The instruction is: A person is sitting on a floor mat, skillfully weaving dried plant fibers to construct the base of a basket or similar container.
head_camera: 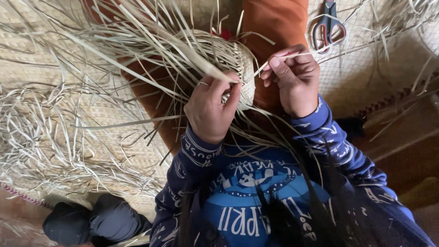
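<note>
While both hands work at the picture's middle, these lines set out the moment.

Weave: a small woven piece (pixel 242 68) of pale strips sits on the lap, just above centre, its plaited part a tight curved band.
Left hand: the left hand (pixel 210 107), ring on one finger, is closed on the piece's lower edge, thumb and fingers clamped on a bunch of strips.
Right hand: the right hand (pixel 295 80), at 3 o'clock from the piece, has its fingertips pinched together on one thin strip (pixel 302 55) that runs out to the right.
Loose ends: many unwoven strips (pixel 137 41) fan from the piece toward 10 and 11 o'clock.
Progress: only a short band looks plaited; by my judgement most of the strip length is left to weave.
Spare stock: a heap of strips (pixel 41 132) lies on the mat (pixel 361 77) at 9 o'clock.
Scissors: scissors (pixel 327 25) rest on the mat at 1 o'clock, well apart from both hands.
Clothing: blue printed sleeves (pixel 334 142) and orange cloth (pixel 274 23) over the knees.
</note>
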